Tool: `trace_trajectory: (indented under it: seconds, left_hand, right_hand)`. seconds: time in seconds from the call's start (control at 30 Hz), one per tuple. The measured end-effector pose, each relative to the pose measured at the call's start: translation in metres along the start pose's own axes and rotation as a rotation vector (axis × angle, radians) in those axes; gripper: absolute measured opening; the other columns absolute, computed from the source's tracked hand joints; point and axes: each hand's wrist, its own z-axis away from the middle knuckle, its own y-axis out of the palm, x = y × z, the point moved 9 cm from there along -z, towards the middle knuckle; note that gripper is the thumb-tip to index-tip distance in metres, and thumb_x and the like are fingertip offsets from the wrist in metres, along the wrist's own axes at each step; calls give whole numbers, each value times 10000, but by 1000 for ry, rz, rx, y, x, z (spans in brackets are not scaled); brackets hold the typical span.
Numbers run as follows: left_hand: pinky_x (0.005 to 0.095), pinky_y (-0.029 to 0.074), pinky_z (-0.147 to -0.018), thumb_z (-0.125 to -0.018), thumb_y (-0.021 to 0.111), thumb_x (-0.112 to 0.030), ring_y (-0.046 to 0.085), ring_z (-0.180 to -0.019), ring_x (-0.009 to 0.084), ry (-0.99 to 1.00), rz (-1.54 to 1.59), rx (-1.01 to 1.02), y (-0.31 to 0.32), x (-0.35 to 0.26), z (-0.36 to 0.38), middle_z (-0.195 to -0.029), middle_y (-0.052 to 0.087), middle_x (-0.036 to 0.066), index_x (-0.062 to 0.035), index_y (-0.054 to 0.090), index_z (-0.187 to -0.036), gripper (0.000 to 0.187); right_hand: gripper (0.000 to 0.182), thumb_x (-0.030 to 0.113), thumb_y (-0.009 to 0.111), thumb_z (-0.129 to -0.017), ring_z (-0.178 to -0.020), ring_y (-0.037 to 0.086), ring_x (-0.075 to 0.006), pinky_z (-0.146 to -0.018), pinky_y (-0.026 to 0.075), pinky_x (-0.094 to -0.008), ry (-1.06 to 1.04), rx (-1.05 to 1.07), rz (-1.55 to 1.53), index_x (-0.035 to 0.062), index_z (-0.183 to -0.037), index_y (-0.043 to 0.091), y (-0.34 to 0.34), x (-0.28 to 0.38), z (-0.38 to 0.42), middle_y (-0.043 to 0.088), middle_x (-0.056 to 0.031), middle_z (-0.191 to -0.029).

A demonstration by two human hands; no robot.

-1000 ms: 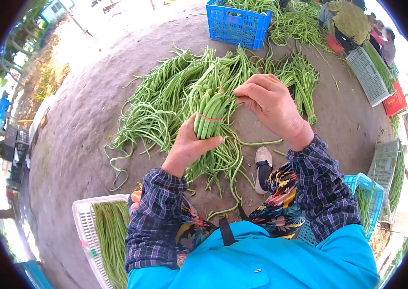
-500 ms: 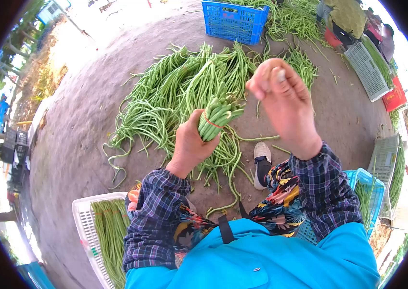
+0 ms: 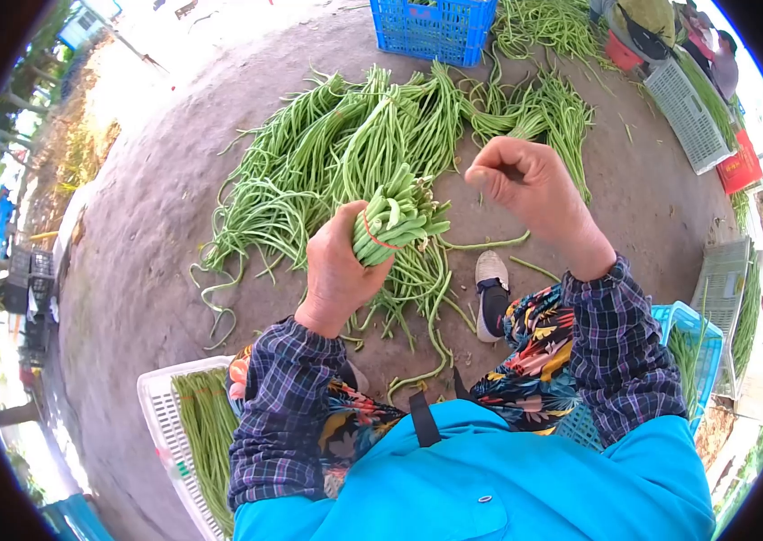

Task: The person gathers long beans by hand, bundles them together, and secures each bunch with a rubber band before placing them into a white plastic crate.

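My left hand (image 3: 341, 270) is wrapped round a bundle of long green beans (image 3: 390, 223), with a red rubber band (image 3: 374, 236) about it. The bundle's cut ends point up and to the right, and its long tails hang down below the hand. To the right of the bundle, apart from it, my right hand (image 3: 539, 194) is raised with fingers curled and thumb close to the forefinger; nothing shows in it. Beneath both hands a big heap of loose long beans (image 3: 282, 216) spreads over the ground.
A white crate (image 3: 160, 406) of long beans stands at my left side. Blue crates stand ahead (image 3: 435, 32) and at my right (image 3: 710, 347). Grey crates (image 3: 683, 117) and a red box (image 3: 740, 162) line the right. Another person (image 3: 652, 22) is at the far right.
My right hand has turned and dropped slightly to the right, its curled thumb and forefinger now showing from the side. My left hand has shifted slightly left with the bundle.
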Motion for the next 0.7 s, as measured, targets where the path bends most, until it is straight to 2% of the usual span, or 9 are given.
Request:
trace_trajectory:
  seconds: [0.03, 0.1, 0.2, 0.33, 0.4, 0.43, 0.47, 0.53, 0.7]
  left_hand:
    - [329, 495, -680, -692, 712, -84, 656, -771, 276, 2, -13, 4, 1, -1, -1, -855, 648, 139, -7, 504, -1057, 428]
    - [333, 494, -681, -682, 713, -83, 653, -771, 284, -1, -35, 10, 0, -3, -2, -854, 645, 140, -13, 503, -1062, 440]
    - [335, 493, -681, -676, 714, -81, 652, -777, 286, -11, -9, 22, 0, -4, -1, -856, 643, 139, -13, 504, -1063, 446]
    - [331, 499, -685, -669, 727, -81, 656, -783, 276, -13, -1, 61, 2, -2, 0, -861, 645, 133, -16, 509, -1062, 454]
    - [329, 500, -688, -669, 734, -85, 657, -784, 275, -12, -13, 73, 3, -2, 1, -862, 645, 132, -15, 509, -1063, 459]
    - [328, 501, -690, -669, 740, -89, 658, -786, 273, -7, -26, 83, 4, -1, 1, -864, 646, 132, -14, 510, -1065, 464]
    - [328, 501, -690, -669, 740, -89, 658, -786, 273, -9, -26, 85, 3, -1, 1, -864, 646, 132, -14, 510, -1065, 464]
    - [329, 501, -688, -673, 747, -99, 658, -784, 275, 4, -27, 80, 2, -2, 2, -862, 646, 135, -10, 510, -1067, 468]
    - [330, 500, -682, -663, 737, -90, 657, -778, 278, 7, -61, 74, -1, -1, 6, -856, 646, 138, -6, 510, -1074, 477]
  right_hand:
    - [213, 203, 631, -872, -653, 463, -28, -583, 405, -206, 8, -8, -4, -2, -816, 618, 0, 2, 0, 520, 35, -680]
    - [248, 266, 639, -879, -680, 432, -35, -590, 372, -195, 46, 166, -170, 23, -865, 595, 15, 4, 1, 494, 56, -710]
    - [254, 267, 635, -883, -705, 451, -31, -618, 387, -199, -48, 75, -177, 15, -888, 607, 13, 8, -6, 504, 54, -736]
    - [252, 244, 642, -875, -736, 492, -49, -654, 414, -214, -131, 122, -275, -1, -930, 619, 26, 19, -6, 535, 26, -787]
    - [248, 206, 656, -856, -751, 531, -84, -674, 438, -232, -250, 151, 16, -15, -962, 623, 32, 32, -4, 552, -14, -827]
    - [184, 126, 653, -830, -749, 543, -113, -677, 446, -243, -262, 148, 31, -19, -938, 620, 33, 32, -5, 552, -39, -813]
    - [184, 126, 653, -830, -749, 543, -113, -677, 446, -243, -260, 148, 30, -19, -938, 620, 33, 34, -4, 552, -39, -813]
    - [142, 56, 621, -804, -754, 547, -130, -679, 448, -251, -81, 164, -17, -19, -924, 616, 34, 24, -5, 552, -50, -808]
    - [107, 44, 581, -793, -736, 546, -142, -662, 446, -277, -232, 111, 227, -23, -876, 589, 36, 32, -4, 554, -67, -801]
